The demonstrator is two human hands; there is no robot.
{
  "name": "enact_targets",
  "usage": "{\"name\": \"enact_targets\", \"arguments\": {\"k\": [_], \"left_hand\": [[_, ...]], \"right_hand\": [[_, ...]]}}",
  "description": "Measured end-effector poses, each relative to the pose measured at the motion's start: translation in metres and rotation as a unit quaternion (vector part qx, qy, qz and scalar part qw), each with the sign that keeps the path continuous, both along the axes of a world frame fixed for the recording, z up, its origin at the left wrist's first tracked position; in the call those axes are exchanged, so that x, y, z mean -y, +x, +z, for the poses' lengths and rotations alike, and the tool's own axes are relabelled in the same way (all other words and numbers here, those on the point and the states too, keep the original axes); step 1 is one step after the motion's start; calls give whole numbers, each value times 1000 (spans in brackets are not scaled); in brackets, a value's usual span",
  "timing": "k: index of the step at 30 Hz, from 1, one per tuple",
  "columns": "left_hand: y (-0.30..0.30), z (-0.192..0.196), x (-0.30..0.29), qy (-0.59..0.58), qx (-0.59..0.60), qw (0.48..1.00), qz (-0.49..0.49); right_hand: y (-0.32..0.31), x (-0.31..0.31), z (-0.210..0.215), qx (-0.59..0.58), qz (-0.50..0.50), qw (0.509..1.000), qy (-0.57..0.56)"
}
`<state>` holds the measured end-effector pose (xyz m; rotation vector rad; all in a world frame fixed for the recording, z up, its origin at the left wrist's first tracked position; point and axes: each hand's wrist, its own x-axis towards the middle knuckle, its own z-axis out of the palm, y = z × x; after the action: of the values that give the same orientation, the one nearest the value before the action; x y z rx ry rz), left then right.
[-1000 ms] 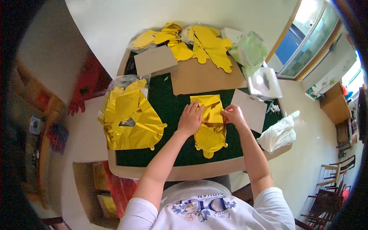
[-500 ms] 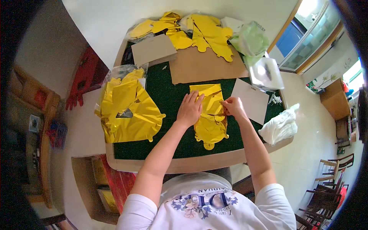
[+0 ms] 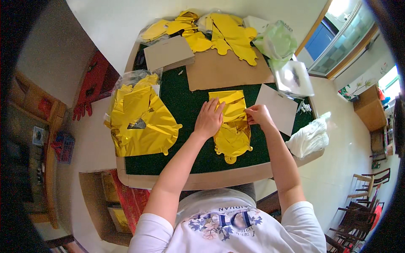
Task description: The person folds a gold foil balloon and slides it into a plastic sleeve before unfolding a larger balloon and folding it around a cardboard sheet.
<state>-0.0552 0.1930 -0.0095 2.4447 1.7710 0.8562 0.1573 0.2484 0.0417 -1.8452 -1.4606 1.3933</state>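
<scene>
A flat, shiny gold foil balloon (image 3: 233,141), partly folded into a narrow upright strip, lies on the dark green table top in front of me. Its upper part is smooth and straight-edged, while the lower end is crinkled with small rounded tabs. My left hand (image 3: 209,119) rests flat on its left side, fingers stretched out and pointing away from me. At the right edge, thumb and fingers of my right hand (image 3: 259,115) are pinched together on the foil.
A pile of gold foil balloons (image 3: 141,122) lies left. Behind are a brown cardboard sheet (image 3: 228,71), a stack of grey boards (image 3: 168,52), more gold foil (image 3: 234,36) and a green plastic bag (image 3: 276,42). Right are a grey board (image 3: 276,107) and a white bag (image 3: 310,137).
My right hand has shifted slightly up and to the right along the foil's edge. The foil's middle crease looks flatter. My left hand has stayed nearly in place.
</scene>
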Motion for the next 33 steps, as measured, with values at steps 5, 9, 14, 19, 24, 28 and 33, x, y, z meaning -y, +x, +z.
{"name": "enact_targets", "arguments": {"k": [5, 9, 14, 19, 24, 28, 33], "left_hand": [[1, 3, -1, -9, -6, 1000, -3], [0, 3, 1, -17, -8, 1000, 1], [1, 2, 1, -4, -9, 1000, -2], [2, 3, 0, 8, -1, 1000, -7], [1, 3, 0, 10, 4, 1000, -8], [4, 3, -1, 4, 5, 1000, -10], [1, 2, 0, -10, 1, 1000, -1]], "right_hand": [[2, -3, -19, 5, -24, 997, 73], [-6, -4, -13, 140, 7, 982, 126], [-5, -14, -18, 192, 29, 972, 135], [-5, -21, -17, 176, 17, 980, 87], [-3, -18, -21, 106, 9, 991, 78], [2, -16, -35, 144, 1, 977, 156], [-6, 2, -11, 212, 97, 948, 217]]}}
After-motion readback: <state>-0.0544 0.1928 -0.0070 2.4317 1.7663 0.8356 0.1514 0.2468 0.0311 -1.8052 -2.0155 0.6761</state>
